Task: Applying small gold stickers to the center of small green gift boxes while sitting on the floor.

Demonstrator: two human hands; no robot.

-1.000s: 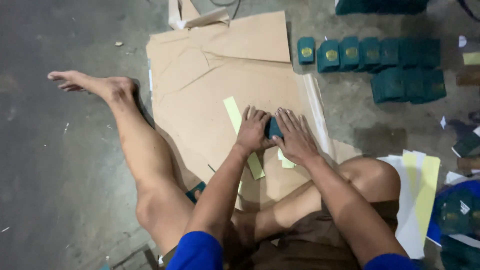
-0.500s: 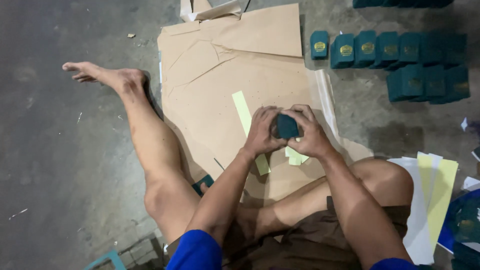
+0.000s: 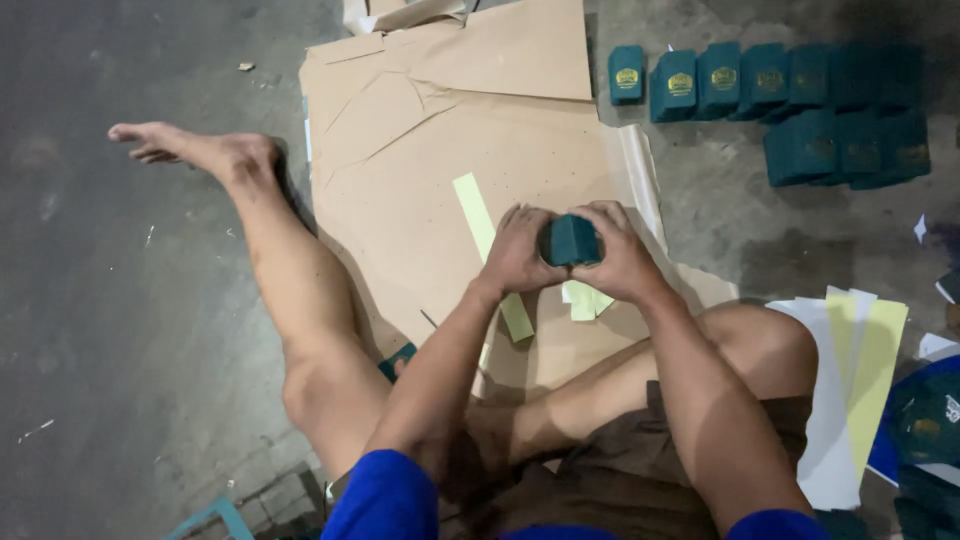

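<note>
A small dark green book is lifted above the brown cardboard sheet, spine edge toward me. My left hand grips its left side and my right hand grips its right side. Under the hands lie a long pale yellow paper strip and some shorter yellow strips on the cardboard.
Several finished green books with gold emblems stand in rows on the concrete floor at the upper right. White and yellow paper sheets lie by my right knee. My bare left leg stretches out to the left.
The book was pressed flat on the cardboard a second ago; both hands have since lifted it and turned it up between them.
</note>
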